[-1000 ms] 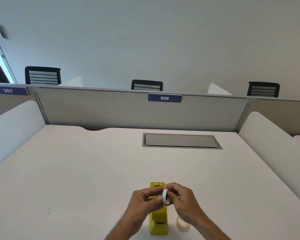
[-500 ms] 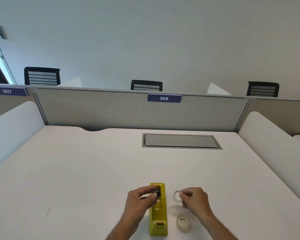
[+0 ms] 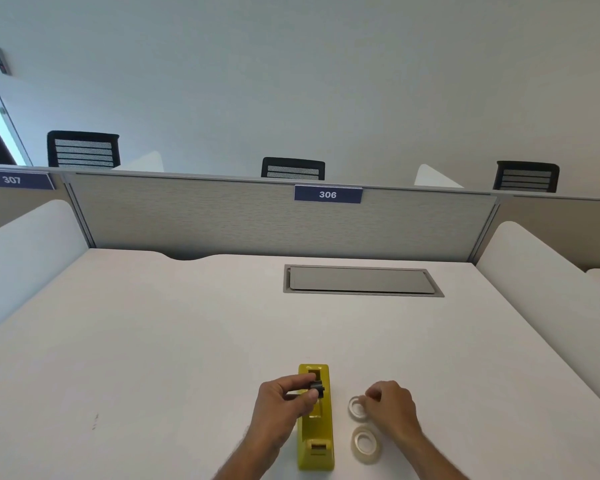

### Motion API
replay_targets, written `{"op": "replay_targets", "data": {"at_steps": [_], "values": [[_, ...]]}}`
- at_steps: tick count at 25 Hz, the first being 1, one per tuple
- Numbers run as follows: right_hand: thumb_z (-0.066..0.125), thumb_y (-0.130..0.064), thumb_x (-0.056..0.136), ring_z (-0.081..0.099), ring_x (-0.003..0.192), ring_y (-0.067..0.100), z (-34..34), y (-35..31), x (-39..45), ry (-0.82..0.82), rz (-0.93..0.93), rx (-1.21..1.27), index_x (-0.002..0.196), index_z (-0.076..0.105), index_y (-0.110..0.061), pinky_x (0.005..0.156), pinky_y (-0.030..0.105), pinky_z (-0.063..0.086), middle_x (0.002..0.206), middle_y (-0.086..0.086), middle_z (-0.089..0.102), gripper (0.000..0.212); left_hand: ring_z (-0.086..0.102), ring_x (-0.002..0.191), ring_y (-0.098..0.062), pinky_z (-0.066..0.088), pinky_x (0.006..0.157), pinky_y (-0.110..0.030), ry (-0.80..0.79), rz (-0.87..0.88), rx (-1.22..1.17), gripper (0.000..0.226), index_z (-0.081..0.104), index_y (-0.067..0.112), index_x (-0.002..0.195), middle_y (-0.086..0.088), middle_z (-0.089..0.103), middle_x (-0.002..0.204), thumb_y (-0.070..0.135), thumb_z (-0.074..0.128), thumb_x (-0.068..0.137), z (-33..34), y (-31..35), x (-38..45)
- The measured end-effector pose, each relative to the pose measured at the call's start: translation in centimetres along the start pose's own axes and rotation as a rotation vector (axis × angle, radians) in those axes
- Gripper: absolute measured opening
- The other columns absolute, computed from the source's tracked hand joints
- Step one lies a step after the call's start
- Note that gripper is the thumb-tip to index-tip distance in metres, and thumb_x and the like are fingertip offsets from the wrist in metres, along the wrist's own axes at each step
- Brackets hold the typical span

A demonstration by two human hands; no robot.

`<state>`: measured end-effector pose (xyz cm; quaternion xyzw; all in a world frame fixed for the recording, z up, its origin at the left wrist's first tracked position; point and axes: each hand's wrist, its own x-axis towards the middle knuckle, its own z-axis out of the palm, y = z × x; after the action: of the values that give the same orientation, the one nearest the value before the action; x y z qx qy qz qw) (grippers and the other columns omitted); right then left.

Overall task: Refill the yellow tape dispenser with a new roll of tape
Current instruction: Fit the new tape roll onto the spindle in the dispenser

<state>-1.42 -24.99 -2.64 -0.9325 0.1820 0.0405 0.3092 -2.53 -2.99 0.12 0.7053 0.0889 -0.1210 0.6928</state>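
Black plastic spindle point(image 3: 317, 389) sits pinched in the left hand point(image 3: 284, 400) above the yellow dispenser point(image 3: 315, 419) on the table point(image 3: 153, 341). Right hand point(image 3: 390, 407) fingers touch the spent core point(image 3: 356, 407); whether they grip it is unclear. Next, probably: threading the new roll point(image 3: 365, 444), lying nearer.

One head-worn wide-angle view, looking forward and slightly down across the white desk point(image 3: 153, 341) from its near edge. Both hands sit close at the bottom; the far-edge partition point(image 3: 257, 220) and wall fill the upper frame.
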Motion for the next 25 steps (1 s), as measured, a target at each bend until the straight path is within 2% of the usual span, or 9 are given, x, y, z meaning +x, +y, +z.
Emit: {"op": "replay_targets", "data": {"at_steps": [3, 5, 7, 9, 12, 14, 17, 20, 25], "values": [[0.077, -0.038, 0.075, 0.064, 0.070, 0.005, -0.5, 0.1, -1.1, 0.028, -0.105, 0.065, 0.079, 0.069, -0.026, 0.064, 0.020, 0.048, 0.073, -0.010, 0.070, 0.015, 0.076, 0.091, -0.018, 0.063, 0.085, -0.034, -0.012, 0.015, 0.004, 0.024, 0.078, 0.031, 0.096, 0.008, 0.080, 0.096, 0.010, 0.079, 0.084, -0.2, 0.0, 0.0], [0.077, -0.047, 0.067, 0.062, 0.067, 0.003, -1.0, 0.5, -2.1, -0.077, -0.237, 0.031, 0.081, 0.065, -0.030, 0.061, 0.014, 0.046, 0.075, -0.012, 0.068, 0.025, 0.076, 0.091, -0.019, 0.063, 0.084, -0.034, -0.025, 0.022, 0.002, 0.024, 0.078, 0.028, 0.099, 0.007, 0.081, 0.095, 0.009, 0.079, 0.084, -0.3, -0.1, -0.1], [0.070, -0.063, 0.062, 0.057, 0.074, 0.001, -1.1, 1.2, -3.0, -0.181, -0.424, -0.188, 0.094, 0.059, -0.034, 0.066, 0.013, 0.043, 0.087, -0.020, 0.063, 0.044, 0.076, 0.091, -0.019, 0.063, 0.082, -0.033, -0.028, 0.021, -0.002, 0.025, 0.078, 0.027, 0.100, 0.008, 0.081, 0.095, 0.009, 0.079, 0.084, -0.3, -0.1, -0.2], [0.062, -0.073, 0.058, 0.053, 0.090, -0.002, -0.9, 1.8, -3.5, -0.213, -0.535, -0.381, 0.110, 0.052, -0.040, 0.077, 0.019, 0.043, 0.102, -0.024, 0.056, 0.062, 0.076, 0.091, -0.017, 0.063, 0.079, -0.031, -0.031, 0.018, -0.006, 0.025, 0.077, 0.029, 0.099, 0.009, 0.080, 0.095, 0.009, 0.079, 0.083, -0.2, -0.1, -0.3], [0.061, -0.065, 0.060, 0.051, 0.110, 0.001, -0.5, 2.0, -3.6, -0.219, -0.566, -0.437, 0.124, 0.047, -0.043, 0.086, 0.025, 0.045, 0.120, -0.026, 0.048, 0.069, 0.076, 0.091, -0.018, 0.063, 0.082, -0.033, -0.041, 0.020, -0.008, 0.025, 0.076, 0.029, 0.099, 0.008, 0.080, 0.097, 0.010, 0.079, 0.083, -0.2, -0.1, -0.4], [0.061, -0.057, 0.066, 0.054, 0.108, 0.005, -0.5, 2.1, -3.5, -0.235, -0.574, -0.427, 0.125, 0.050, -0.042, 0.085, 0.025, 0.047, 0.122, -0.023, 0.047, 0.062, 0.076, 0.091, -0.020, 0.063, 0.084, -0.036, -0.047, 0.024, -0.017, 0.026, 0.077, 0.026, 0.101, 0.004, 0.081, 0.098, 0.008, 0.079, 0.083, -0.3, -0.1, -0.5], [0.061, -0.054, 0.068, 0.059, 0.091, 0.007, -0.7, 2.1, -3.6, -0.236, -0.552, -0.349, 0.114, 0.058, -0.038, 0.073, 0.021, 0.047, 0.111, -0.019, 0.049, 0.048, 0.076, 0.089, -0.021, 0.064, 0.081, -0.035, -0.050, 0.034, -0.026, 0.026, 0.077, 0.022, 0.103, 0.002, 0.081, 0.095, 0.006, 0.079, 0.083, -0.5, -0.2, -0.8], [0.065, -0.050, 0.064, 0.058, 0.083, 0.005, -0.8, 1.5, -3.8, -0.238, -0.496, -0.226, 0.100, 0.058, -0.034, 0.070, 0.019, 0.049, 0.102, -0.020, 0.055, 0.040, 0.076, 0.092, -0.023, 0.064, 0.083, -0.037, -0.052, 0.030, -0.035, 0.025, 0.078, 0.022, 0.102, 0.001, 0.081, 0.096, 0.007, 0.080, 0.082, -0.5, -0.3, -1.0], [0.080, -0.030, 0.060, 0.065, 0.086, 0.004, -1.3, -0.8, -4.6, -0.211, -0.348, 0.316, 0.097, 0.073, -0.042, 0.065, 0.012, 0.051, 0.100, -0.019, 0.069, 0.040, 0.075, 0.092, -0.022, 0.063, 0.084, -0.036, -0.048, 0.018, -0.047, 0.025, 0.079, 0.021, 0.102, 0.000, 0.080, 0.099, 0.008, 0.081, 0.081, -0.4, -0.1, -1.3]]}}
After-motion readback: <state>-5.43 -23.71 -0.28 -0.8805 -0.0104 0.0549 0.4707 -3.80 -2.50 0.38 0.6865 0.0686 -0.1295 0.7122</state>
